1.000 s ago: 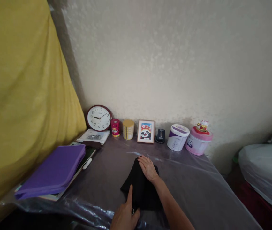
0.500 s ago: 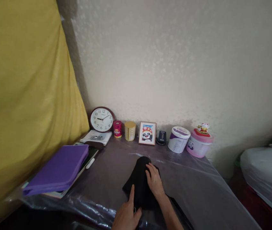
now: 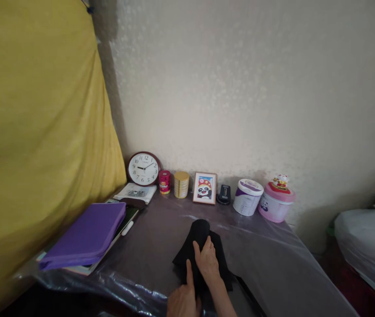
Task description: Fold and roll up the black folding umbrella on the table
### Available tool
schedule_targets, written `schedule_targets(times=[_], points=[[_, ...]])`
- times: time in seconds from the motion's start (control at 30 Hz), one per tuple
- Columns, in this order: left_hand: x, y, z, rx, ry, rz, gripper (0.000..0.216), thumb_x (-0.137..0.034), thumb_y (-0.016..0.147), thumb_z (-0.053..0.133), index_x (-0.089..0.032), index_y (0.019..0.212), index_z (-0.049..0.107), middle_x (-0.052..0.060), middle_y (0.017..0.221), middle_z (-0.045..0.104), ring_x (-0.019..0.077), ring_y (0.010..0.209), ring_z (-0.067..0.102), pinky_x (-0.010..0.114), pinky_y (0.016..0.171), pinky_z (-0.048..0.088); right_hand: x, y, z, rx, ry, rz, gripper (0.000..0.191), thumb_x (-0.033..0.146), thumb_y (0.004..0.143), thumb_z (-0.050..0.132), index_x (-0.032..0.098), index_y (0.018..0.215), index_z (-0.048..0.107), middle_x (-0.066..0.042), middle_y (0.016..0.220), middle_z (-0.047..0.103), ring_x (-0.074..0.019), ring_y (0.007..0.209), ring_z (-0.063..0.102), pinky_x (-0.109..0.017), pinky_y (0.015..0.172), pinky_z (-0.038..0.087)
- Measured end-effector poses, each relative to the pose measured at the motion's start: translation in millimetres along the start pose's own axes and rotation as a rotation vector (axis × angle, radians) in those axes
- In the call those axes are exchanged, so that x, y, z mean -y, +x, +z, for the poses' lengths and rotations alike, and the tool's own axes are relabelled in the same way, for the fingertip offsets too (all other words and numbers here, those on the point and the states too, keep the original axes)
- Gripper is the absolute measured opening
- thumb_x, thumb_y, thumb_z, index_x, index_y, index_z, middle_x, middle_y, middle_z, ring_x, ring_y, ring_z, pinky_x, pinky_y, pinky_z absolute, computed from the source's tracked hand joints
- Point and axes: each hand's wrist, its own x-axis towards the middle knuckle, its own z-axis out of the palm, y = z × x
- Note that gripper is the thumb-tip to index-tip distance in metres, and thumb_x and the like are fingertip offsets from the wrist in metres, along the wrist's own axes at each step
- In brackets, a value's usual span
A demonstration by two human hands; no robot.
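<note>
A black cloth piece (image 3: 199, 229) with folded layers lies on the table in front of me, its far end rounded. A black strap (image 3: 248, 294) runs from its right side toward the near edge. Flat on the middle of the cloth rests my right hand (image 3: 206, 260), thumb and fingers apart, pressing without gripping. My left hand (image 3: 184, 300) is at the near left edge of the cloth, index finger stretched forward onto it. The left hand's other fingers are partly out of sight at the bottom of the view.
The table (image 3: 154, 246) has a clear plastic cover. At left lie a purple folder (image 3: 85, 235), books and a white pen-like object (image 3: 127, 228). Along the wall stand a clock (image 3: 144, 168), small tins, a picture frame (image 3: 205, 188), a black device (image 3: 224, 194) and two tubs (image 3: 247, 198).
My right hand has slid toward me and slightly left over the cloth, its thumb now spread. More of the cloth's right-hand layer shows. The view has shifted a little.
</note>
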Motion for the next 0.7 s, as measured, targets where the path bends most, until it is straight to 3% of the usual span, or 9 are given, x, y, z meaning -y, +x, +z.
schedule_targets(times=[0.23, 0.37, 0.43, 0.53, 0.6, 0.7], points=[[4.8, 2.4, 5.7, -0.028, -0.050, 0.037, 0.072, -0.021, 0.080, 0.040, -0.001, 0.137, 0.001, 0.018, 0.099, 0.065, 0.0280, 0.092, 0.060, 0.036, 0.077, 0.043, 9.5, -1.0, 2.9, -0.012, -0.135, -0.007, 0.069, 0.043, 0.080, 0.038, -0.006, 0.128, 0.030, -0.033, 0.116, 0.048, -0.0392, 0.105, 0.050, -0.050, 0.083, 0.040], [25.4, 3.8, 11.3, 0.009, -0.307, 0.134, 0.081, -0.024, 0.078, 0.046, -0.008, 0.138, -0.005, 0.012, 0.097, 0.066, 0.0212, 0.089, 0.062, 0.028, 0.077, 0.044, 5.7, -1.4, 7.4, -0.043, -0.123, -0.024, 0.069, 0.044, 0.079, 0.039, -0.003, 0.128, 0.030, -0.031, 0.114, 0.051, -0.0378, 0.105, 0.051, -0.048, 0.083, 0.040], [35.7, 4.2, 16.5, 0.002, -0.518, 0.196, 0.082, -0.026, 0.078, 0.049, -0.012, 0.139, -0.004, 0.010, 0.111, 0.061, 0.0187, 0.099, 0.058, 0.026, 0.085, 0.042, 5.1, -1.4, 7.8, -0.050, -0.124, -0.024, 0.068, 0.044, 0.079, 0.040, -0.002, 0.128, 0.030, -0.030, 0.112, 0.052, -0.0368, 0.105, 0.051, -0.047, 0.084, 0.040], [44.5, 2.7, 29.5, -0.058, -0.706, 0.238, 0.083, -0.033, 0.076, 0.053, -0.016, 0.140, 0.004, 0.009, 0.133, 0.043, 0.0191, 0.121, 0.041, 0.026, 0.099, 0.033, 7.8, -1.9, 5.3, -0.032, -0.131, 0.003, 0.067, 0.044, 0.079, 0.040, -0.002, 0.128, 0.030, -0.030, 0.115, 0.050, -0.0364, 0.106, 0.051, -0.045, 0.083, 0.041], [45.2, 0.0, 39.5, -0.082, -0.741, 0.226, 0.082, -0.036, 0.076, 0.054, -0.016, 0.140, 0.007, 0.007, 0.139, 0.035, 0.0190, 0.126, 0.034, 0.025, 0.102, 0.029, 10.5, -2.4, 2.3, -0.017, -0.132, 0.018, 0.067, 0.043, 0.079, 0.040, -0.002, 0.128, 0.032, -0.029, 0.115, 0.050, -0.0363, 0.106, 0.051, -0.045, 0.083, 0.041], [41.0, -5.3, 49.2, -0.037, -0.681, 0.126, 0.078, -0.035, 0.080, 0.047, -0.015, 0.140, 0.001, 0.009, 0.133, 0.044, 0.0183, 0.120, 0.043, 0.024, 0.098, 0.033, 11.9, -2.7, -1.9, 0.002, -0.120, 0.020, 0.066, 0.042, 0.079, 0.041, -0.004, 0.126, 0.034, -0.029, 0.114, 0.051, -0.0364, 0.106, 0.051, -0.044, 0.083, 0.041]])
